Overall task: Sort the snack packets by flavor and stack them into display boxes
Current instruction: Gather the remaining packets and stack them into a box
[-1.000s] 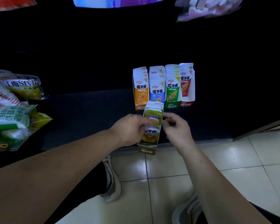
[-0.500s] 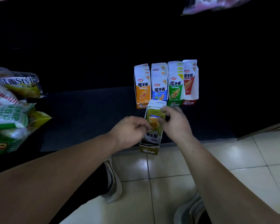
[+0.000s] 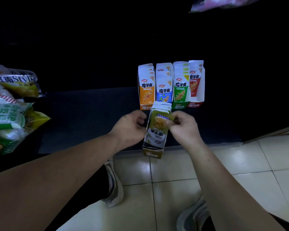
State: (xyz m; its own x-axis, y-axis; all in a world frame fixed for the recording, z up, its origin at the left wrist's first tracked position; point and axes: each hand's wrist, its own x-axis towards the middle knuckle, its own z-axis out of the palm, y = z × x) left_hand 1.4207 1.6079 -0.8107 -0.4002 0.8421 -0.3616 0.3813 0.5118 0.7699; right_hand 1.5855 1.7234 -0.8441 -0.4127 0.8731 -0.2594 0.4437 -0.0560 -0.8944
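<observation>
Down at the lip of the dark matte shelf stands a narrow olive cardboard display box, its front edge over the glossy pale floor tiles. Slick olive foil snack packets stand packed upright inside, their print too blurred to read. The right hand pinches the top corner of the front packet. The left hand is curled beside the box's left wall; whether it grips the card I cannot tell. Just behind, side by side, stand the orange box, blue box, green box and red box. Crinkled plastic snack bags pile at the left, cut off by the frame edge.
</observation>
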